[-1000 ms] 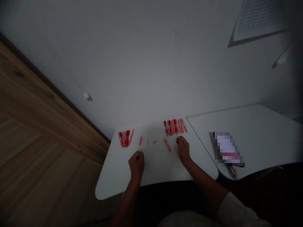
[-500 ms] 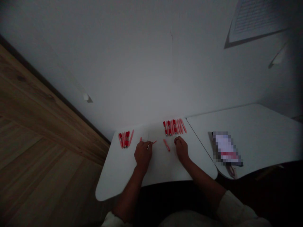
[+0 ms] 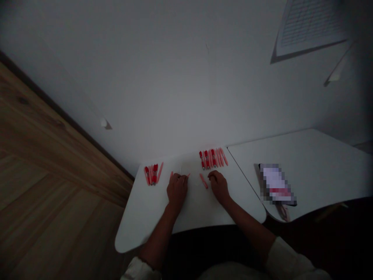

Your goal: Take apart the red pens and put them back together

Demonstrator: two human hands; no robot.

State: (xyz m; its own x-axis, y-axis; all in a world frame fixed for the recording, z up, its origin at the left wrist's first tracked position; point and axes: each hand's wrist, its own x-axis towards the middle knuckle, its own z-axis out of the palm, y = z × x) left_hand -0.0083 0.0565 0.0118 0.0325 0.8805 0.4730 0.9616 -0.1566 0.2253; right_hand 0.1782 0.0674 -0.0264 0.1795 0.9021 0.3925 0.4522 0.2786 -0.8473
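My left hand (image 3: 177, 191) rests low over the white table, its fingers closed around a pink pen part (image 3: 189, 175) whose tip sticks out on the right. Another pink piece (image 3: 171, 175) shows beyond its knuckles, beside a thin white stick (image 3: 180, 170). My right hand (image 3: 219, 187) is closed, thumb and fingers curled together; whatever is in them, if anything, is hidden. Just left of its fingertips lies a pink pen barrel (image 3: 203, 181), apart from the hand. Behind the right hand is a row of red and pink pens (image 3: 213, 158).
A smaller group of red and pink pens (image 3: 153, 174) lies at the table's left. On the adjoining white table (image 3: 317, 167) sits a phone-like device (image 3: 276, 183) with a blurred screen. A wall (image 3: 163, 85) bounds the back, with a printed sheet (image 3: 309, 29) at upper right.
My right hand has moved slightly left, closer to the loose pink barrel. My left hand's fingers have closed in more over the pink part. The whole view has shifted a little.
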